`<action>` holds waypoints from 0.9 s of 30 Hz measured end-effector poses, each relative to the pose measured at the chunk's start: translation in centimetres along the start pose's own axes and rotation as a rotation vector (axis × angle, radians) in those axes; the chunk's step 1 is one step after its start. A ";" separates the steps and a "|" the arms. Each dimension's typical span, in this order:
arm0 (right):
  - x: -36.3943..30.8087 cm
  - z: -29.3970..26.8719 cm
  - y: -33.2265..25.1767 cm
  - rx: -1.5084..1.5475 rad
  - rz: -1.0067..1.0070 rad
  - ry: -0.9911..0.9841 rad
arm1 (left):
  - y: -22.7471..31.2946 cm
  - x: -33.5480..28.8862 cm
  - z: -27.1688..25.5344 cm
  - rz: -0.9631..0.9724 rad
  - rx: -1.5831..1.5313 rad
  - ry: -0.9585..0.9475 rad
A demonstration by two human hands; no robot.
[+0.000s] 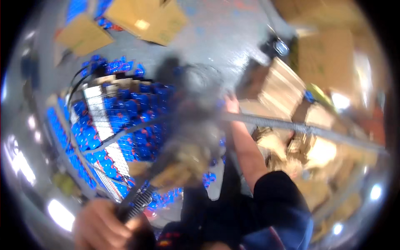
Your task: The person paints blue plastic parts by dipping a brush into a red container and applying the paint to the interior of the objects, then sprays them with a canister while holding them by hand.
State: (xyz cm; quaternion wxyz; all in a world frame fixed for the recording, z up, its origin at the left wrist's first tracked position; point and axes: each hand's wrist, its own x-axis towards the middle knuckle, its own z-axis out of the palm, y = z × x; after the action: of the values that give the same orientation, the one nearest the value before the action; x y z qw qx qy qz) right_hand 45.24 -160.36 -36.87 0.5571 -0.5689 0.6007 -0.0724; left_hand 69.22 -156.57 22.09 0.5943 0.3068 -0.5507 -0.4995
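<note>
At the lower left, my left hand (110,225) is wrapped round a black handle (125,206) with a ribbed, coil-like part (142,201) beside it. From there a dark, smeared shape runs up to a blurred grey device (198,112) in the middle; its kind cannot be made out. My right arm reaches forward, and my right hand (232,104) is at the right side of that device. Motion smears its fingers, so I cannot see whether they grip it. Many blue pieces with red parts (143,143) lie in a wire-mesh container (98,112) left of the device.
A grey ribbed hose (300,127) crosses the view to the right. Cardboard boxes (325,58) and crumpled cardboard (273,139) fill the right side. More cardboard (146,18) lies at the far left on the grey floor (221,31). A dark object with a round shiny part (281,48) stands far right.
</note>
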 end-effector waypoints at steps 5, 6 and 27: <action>-8.3 -10.5 -9.2 0.320 0.305 -0.032 | -0.2 -3.3 2.1 0.247 -0.040 0.367; -8.7 -10.3 -4.1 0.709 0.176 0.031 | 0.2 -3.5 1.6 0.170 -0.001 0.352; -41.2 -27.4 -28.3 0.619 -0.743 -0.037 | 10.5 -5.2 11.4 -0.654 1.274 0.272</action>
State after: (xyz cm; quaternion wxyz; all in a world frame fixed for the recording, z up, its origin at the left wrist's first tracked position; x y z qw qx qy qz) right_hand 30.71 -153.59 17.82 0.6472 -0.5536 0.2969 -0.4319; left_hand 61.52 -146.31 32.26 0.1839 0.8015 -0.5359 -0.1912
